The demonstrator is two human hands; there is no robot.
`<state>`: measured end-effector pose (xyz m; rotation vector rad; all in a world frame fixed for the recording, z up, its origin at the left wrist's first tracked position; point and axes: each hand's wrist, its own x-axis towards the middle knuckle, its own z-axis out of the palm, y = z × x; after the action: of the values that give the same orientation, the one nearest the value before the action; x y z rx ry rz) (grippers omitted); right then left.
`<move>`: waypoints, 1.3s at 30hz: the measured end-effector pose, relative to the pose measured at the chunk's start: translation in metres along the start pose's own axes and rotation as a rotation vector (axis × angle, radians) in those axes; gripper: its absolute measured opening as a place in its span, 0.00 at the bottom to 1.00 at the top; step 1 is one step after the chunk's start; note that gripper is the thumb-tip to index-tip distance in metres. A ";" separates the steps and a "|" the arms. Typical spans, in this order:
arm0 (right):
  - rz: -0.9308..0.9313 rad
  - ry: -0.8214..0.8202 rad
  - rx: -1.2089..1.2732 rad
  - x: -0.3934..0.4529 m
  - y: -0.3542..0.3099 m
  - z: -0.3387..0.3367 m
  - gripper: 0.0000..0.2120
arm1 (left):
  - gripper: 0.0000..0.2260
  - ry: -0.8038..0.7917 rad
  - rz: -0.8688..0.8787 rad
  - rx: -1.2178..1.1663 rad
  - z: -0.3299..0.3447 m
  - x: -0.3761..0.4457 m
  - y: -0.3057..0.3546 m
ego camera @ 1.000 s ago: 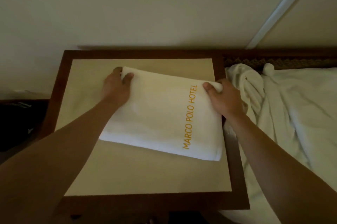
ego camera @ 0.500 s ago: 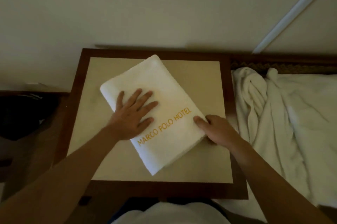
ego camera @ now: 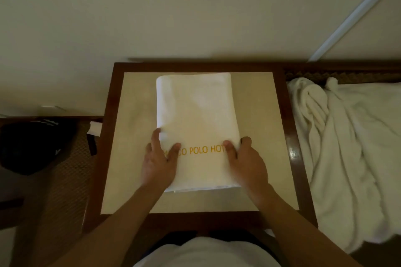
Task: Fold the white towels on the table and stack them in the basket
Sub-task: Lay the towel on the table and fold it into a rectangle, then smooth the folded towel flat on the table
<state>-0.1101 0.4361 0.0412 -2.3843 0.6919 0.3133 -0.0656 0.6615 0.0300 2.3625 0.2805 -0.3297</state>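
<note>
Towel (ego camera: 196, 114) turned square since half second ago; left hand (ego camera: 159, 163), right hand (ego camera: 246, 161) now grip near side edges. Next fold likely.

Folded towel (ego camera: 196, 119) now squared lengthwise.

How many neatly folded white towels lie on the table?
1: the folded white lettered towel lies mid-table, both hands gripping its near sides. White cloth heaped to the right is unfolded; it may hide more.
</note>
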 end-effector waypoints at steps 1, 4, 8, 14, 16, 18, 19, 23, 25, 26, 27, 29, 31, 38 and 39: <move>-0.005 0.015 -0.019 -0.006 0.004 0.004 0.22 | 0.30 0.001 0.036 0.034 0.000 -0.003 -0.001; 0.031 0.028 -0.015 -0.012 0.007 0.013 0.21 | 0.30 -0.001 0.062 0.078 -0.002 -0.005 -0.002; 0.115 -0.128 -0.032 -0.013 0.009 0.010 0.22 | 0.30 -0.073 0.051 0.101 -0.010 -0.008 -0.007; -0.277 0.160 -0.367 -0.029 -0.008 0.024 0.36 | 0.31 -0.022 0.493 0.564 -0.005 -0.003 0.001; -0.397 0.078 -0.424 -0.025 -0.011 0.036 0.36 | 0.29 -0.138 0.635 0.600 0.008 0.000 0.006; -0.378 0.030 -0.463 -0.023 -0.001 0.045 0.36 | 0.30 -0.192 0.681 0.683 0.014 0.001 -0.005; -0.348 0.020 -0.460 -0.024 0.006 0.045 0.36 | 0.31 -0.199 0.655 0.706 0.011 0.001 -0.015; -0.166 -0.024 -0.329 -0.031 0.025 0.043 0.33 | 0.35 -0.216 0.436 0.637 -0.009 -0.001 -0.050; 0.044 -0.029 -0.173 -0.032 0.024 0.040 0.33 | 0.38 -0.218 0.272 0.592 -0.021 0.003 -0.062; 0.139 -0.008 -0.113 -0.031 0.022 0.036 0.35 | 0.39 -0.209 0.203 0.559 -0.029 0.006 -0.066; 0.182 0.032 -0.092 -0.029 0.019 0.031 0.36 | 0.40 -0.190 0.160 0.518 -0.037 0.010 -0.066; 0.091 0.120 -0.132 -0.017 0.006 0.021 0.35 | 0.39 -0.140 0.172 0.444 -0.043 0.021 -0.053; -0.111 0.140 -0.189 0.009 -0.018 0.014 0.34 | 0.34 -0.131 0.317 0.415 -0.032 0.035 -0.020; -0.127 -0.036 -0.334 0.132 -0.041 -0.004 0.30 | 0.28 -0.180 0.504 0.627 0.003 0.140 0.042; -0.051 -0.045 -0.282 0.141 -0.038 -0.007 0.29 | 0.28 -0.180 0.463 0.606 0.001 0.151 0.039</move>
<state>0.0291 0.4006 0.0122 -2.6467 0.5978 0.4679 0.0883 0.6496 0.0065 2.8580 -0.5189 -0.4417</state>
